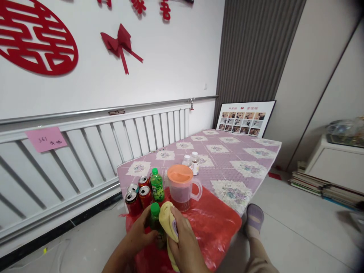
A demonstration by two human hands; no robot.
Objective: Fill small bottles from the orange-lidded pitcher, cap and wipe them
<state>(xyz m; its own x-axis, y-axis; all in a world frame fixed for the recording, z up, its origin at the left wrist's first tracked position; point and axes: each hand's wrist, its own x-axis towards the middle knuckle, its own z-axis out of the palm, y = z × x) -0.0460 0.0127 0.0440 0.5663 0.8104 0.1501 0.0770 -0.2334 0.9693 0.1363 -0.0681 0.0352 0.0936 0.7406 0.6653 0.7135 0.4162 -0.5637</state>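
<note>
My left hand [142,235] is wrapped round a green plastic drink bottle [155,218] with a green cap, upright over the red plastic sheet [212,237]. Against the bottle's right side, my right hand [184,239] grips a folded yellow cloth [168,220]. Just beyond stands a second green bottle [157,185]. Several drink cans [145,193], mostly red, cluster to its left. A clear plastic pitcher [182,193] with an orange lid is behind my right hand. The lower part of the held bottle is partly hidden by my fingers and the cloth.
Two small white-capped bottles [195,163] stand behind the pitcher on the patterned tablecloth [227,167]. A white radiator [96,142] runs along the wall at left. My foot [254,222] is beside the table's right edge. Stacked books [315,185] lie on the floor at right.
</note>
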